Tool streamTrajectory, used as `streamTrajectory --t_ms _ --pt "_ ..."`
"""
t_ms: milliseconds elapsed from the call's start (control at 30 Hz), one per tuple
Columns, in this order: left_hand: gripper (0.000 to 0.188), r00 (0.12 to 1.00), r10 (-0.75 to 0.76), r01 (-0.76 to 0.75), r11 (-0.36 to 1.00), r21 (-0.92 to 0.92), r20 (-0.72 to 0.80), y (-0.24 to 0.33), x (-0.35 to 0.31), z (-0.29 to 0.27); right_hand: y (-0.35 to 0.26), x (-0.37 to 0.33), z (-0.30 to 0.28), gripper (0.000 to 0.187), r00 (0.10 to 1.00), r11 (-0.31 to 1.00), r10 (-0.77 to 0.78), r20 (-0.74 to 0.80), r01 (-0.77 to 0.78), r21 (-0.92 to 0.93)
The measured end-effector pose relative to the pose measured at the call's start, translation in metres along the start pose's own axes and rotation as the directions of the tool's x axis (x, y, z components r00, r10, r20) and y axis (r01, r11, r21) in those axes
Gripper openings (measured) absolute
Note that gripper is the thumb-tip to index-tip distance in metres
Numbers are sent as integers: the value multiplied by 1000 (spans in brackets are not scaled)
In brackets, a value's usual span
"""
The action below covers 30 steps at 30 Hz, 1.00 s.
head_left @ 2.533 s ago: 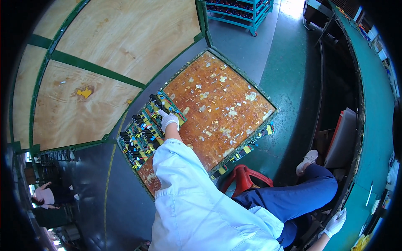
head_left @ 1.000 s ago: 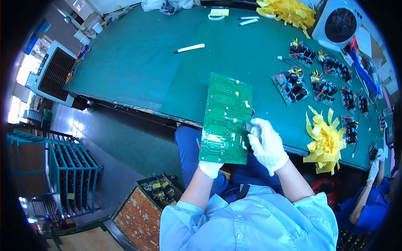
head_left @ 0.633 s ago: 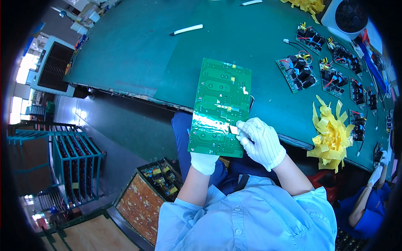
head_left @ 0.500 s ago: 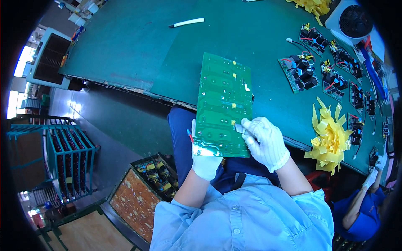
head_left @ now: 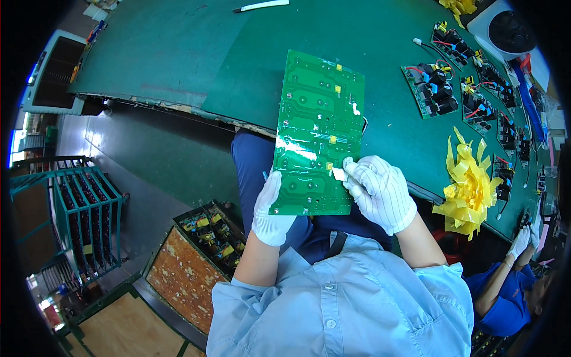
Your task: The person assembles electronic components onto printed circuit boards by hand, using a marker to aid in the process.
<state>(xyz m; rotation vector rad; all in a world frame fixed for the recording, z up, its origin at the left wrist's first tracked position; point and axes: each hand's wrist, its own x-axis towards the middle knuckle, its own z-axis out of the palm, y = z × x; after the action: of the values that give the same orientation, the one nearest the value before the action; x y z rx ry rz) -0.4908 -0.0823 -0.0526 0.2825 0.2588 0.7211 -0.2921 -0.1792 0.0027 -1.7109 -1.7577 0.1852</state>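
Observation:
A large green circuit board point(head_left: 318, 128) is tilted up over my lap, its soldered side facing me. My gloved left hand point(head_left: 272, 205) grips its lower left edge, the fingers partly hidden behind it. In my gloved right hand point(head_left: 380, 189) a small flat blade point(head_left: 339, 174) is pinched between thumb and fingers. The blade's tip lies at a small yellow tape square point(head_left: 329, 166) on the board's lower half. More yellow squares point(head_left: 332, 140) run in a line above it. A white blob point(head_left: 356, 109) sits near the right edge.
On the green bench point(head_left: 196, 65) lie a white-handled tool point(head_left: 262, 5), several assembled boards point(head_left: 430, 89) and a heap of yellow tape point(head_left: 467, 187). A fan point(head_left: 510, 33) stands far right. Left are a box of boards point(head_left: 211, 235) and a rack point(head_left: 89, 220). A co-worker point(head_left: 502, 297) sits right.
The view has shifted slightly. The board's tilt has altered, and glare has moved from its bottom to its middle left. The blade stays by the same yellow square, its face now brighter.

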Motion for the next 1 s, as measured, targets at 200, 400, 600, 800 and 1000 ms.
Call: streamTrajectory --t_ms 200,400,600,800,1000 --pt "31 964 243 -92 680 728 -106 -5 -2 -11 3 2 -4 38 996 996 -42 75 48 -75" --pt "30 978 156 -112 953 282 -138 -7 0 0 8 3 -4 37 989 986 -138 45 142 -93" --pt "28 980 143 -80 918 389 -136 -6 2 19 10 3 -4 35 992 990 -123 38 125 -64" --pt "28 983 147 -123 972 202 -110 -9 -2 15 6 -1 -5 33 996 995 -79 45 82 -53" --pt "28 958 280 -158 677 719 -54 -10 -1 19 8 0 -1 34 998 998 -51 36 52 -31"
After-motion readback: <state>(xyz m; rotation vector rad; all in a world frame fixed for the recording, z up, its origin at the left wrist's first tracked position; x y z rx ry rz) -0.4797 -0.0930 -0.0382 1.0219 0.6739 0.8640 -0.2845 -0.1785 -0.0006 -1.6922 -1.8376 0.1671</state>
